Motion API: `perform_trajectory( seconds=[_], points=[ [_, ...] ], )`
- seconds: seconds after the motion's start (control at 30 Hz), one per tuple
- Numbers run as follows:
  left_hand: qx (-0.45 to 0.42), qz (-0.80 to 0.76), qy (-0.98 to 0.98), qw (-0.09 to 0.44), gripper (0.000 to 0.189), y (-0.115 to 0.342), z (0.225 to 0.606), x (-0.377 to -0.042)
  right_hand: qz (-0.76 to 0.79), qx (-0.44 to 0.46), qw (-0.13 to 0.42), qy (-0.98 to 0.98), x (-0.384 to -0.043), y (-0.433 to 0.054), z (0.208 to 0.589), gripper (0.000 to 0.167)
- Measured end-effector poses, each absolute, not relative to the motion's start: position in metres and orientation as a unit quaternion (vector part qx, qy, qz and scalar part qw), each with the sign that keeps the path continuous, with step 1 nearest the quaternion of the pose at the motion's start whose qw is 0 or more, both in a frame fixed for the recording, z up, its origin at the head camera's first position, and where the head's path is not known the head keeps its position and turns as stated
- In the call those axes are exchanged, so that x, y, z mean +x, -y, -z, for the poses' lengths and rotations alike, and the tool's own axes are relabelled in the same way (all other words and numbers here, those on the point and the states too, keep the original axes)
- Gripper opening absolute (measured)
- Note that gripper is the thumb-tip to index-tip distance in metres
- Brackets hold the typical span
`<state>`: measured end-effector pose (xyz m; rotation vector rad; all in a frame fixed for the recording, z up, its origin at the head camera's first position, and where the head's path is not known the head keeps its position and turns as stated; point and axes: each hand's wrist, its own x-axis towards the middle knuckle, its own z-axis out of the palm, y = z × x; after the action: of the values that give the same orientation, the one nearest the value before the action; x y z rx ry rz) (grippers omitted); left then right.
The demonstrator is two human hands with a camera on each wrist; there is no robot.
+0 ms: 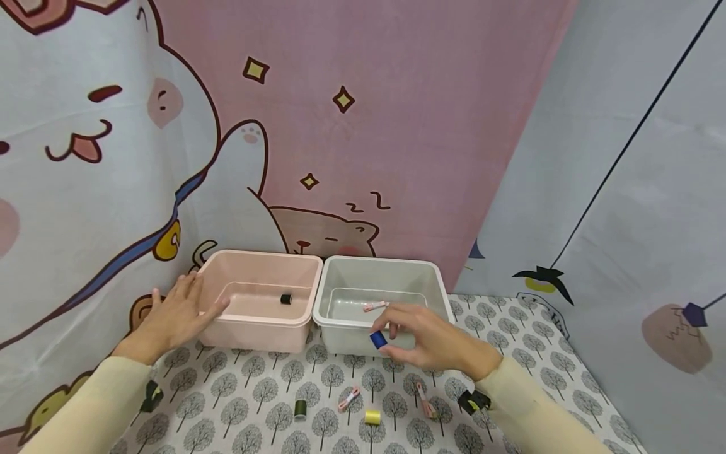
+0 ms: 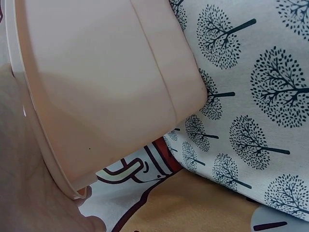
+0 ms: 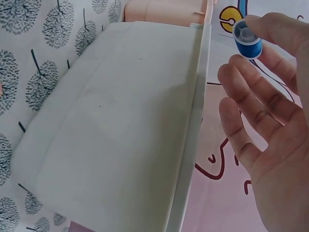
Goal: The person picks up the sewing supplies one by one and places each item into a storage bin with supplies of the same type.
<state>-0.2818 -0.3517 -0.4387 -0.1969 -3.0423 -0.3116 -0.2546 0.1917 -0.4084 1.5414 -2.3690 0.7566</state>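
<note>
While the left end of the pink plastic bin (image 1: 255, 334) is touched by the left hand (image 1: 172, 315), its fingers spread wide, a blue thread spool (image 1: 378, 340) is pinched in the narrow grip of the right hand (image 1: 425, 335), near the front of the pale grey bin (image 1: 348, 340), as the head view shows. A black spool (image 1: 286, 299) is contained in the pink bin, and a pink bundle (image 1: 374, 306) in the grey one; a dark green spool (image 1: 300, 410) and a yellow spool (image 1: 372, 417) are set on the tree-patterned tabletop (image 1: 190, 403). In the left wrist view, the palm is seen against the pink rim, but most of the fingers are hidden. In the right wrist view, the blue spool is held apart from the grey rim, between thumb and index finger, the other fingers kept clear of it. It can be judged light, stiff and hard to damage, though its smooth, rounded winding may slip or roll; it is best taken across the sides, or by its pale end rims, with only gentle pressure needed.
</note>
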Motion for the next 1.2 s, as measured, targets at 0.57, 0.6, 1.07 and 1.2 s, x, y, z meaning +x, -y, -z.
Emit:
perform_trajectory(
  seconds=[0.57, 0.6, 1.07, 1.2],
  points=[
    [-0.066, 0.107, 0.991, 0.043, 0.115, 0.351, 0.439, -0.282, -0.251, 0.518, 0.113, 0.810, -0.267, -0.173, 0.395, 0.033],
    [-0.066, 0.107, 0.991, 0.043, 0.114, 0.351, 0.439, -0.282, -0.249, 0.515, 0.112, 0.812, -0.267, -0.172, 0.394, 0.032],
    [-0.062, 0.110, 0.991, 0.039, 0.115, 0.351, 0.440, -0.279, -0.231, 0.501, 0.092, 0.829, -0.276, -0.148, 0.382, 0.030],
    [-0.062, 0.111, 0.991, 0.040, 0.115, 0.351, 0.439, -0.280, -0.228, 0.498, 0.093, 0.832, -0.279, -0.141, 0.378, 0.030]
  ],
)
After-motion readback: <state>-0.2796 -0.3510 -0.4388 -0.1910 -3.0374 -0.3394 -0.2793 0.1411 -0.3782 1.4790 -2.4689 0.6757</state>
